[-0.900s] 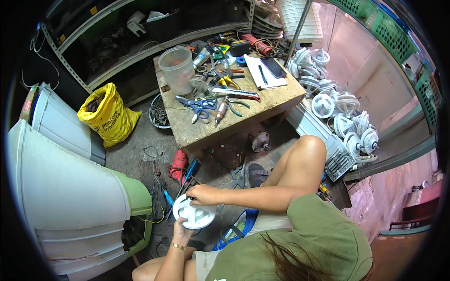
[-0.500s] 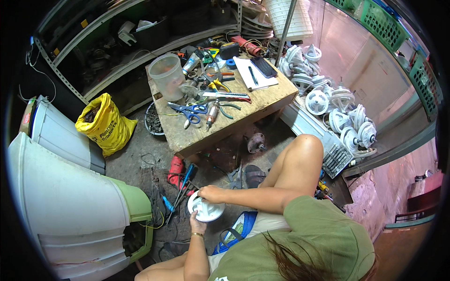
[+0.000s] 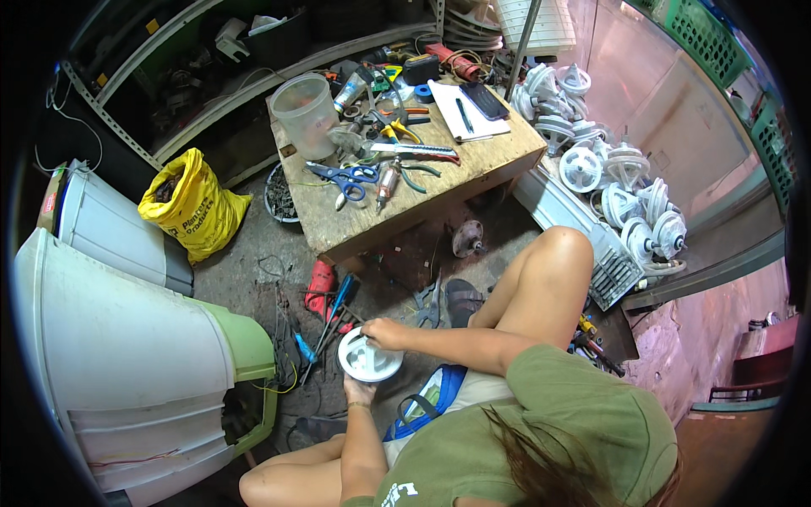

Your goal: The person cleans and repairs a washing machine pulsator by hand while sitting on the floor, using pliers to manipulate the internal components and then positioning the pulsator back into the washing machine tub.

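The right hand (image 3: 386,335) is closed on the upper rim of a white wheel (image 3: 370,362); the left hand (image 3: 360,390) holds its lower edge. The wheel has shifted rightward and toward the table (image 3: 338,221), near the red drill (image 3: 319,283).

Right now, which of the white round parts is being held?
The white round part between the left hand and right hand; the other white ones lie in the heap right of the wooden table.
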Demonstrator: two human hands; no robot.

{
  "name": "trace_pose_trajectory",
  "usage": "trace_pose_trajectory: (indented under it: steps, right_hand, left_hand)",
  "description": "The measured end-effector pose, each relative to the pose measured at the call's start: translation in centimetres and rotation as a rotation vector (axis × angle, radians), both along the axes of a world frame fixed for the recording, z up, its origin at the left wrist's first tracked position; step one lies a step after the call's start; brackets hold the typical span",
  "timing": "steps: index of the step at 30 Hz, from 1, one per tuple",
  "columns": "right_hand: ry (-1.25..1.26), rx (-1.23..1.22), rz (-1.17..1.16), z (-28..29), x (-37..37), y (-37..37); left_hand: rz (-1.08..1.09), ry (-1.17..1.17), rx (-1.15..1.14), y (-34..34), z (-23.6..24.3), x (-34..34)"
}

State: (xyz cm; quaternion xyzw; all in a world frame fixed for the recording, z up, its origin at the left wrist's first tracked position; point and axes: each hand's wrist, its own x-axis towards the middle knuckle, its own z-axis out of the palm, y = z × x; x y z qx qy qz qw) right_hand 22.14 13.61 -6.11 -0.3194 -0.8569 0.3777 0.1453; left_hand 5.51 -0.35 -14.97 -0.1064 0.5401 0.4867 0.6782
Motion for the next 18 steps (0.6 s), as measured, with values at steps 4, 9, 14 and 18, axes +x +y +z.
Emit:
trace_pose_trajectory:
  steps: [4,9,14,18]
  right_hand:
    - [-0.099,0.084,0.126,2.5,1.5,2.4]
    - [-0.205,0.267,0.347,13.6,7.4,10.4]
    - [-0.359,0.223,0.144,24.0,21.0,17.8]
    - [-0.579,0.224,-0.231,23.2,30.7,20.5]
  left_hand:
    - [-0.187,0.273,-0.17,0.3,-2.5,0.1]
    - [-0.109,0.3,-0.164,-0.5,-3.1,-0.8]
    - [-0.284,0.475,-0.226,0.2,-2.4,-0.6]
    - [-0.316,0.855,-0.365,1.7,0.2,0.5]
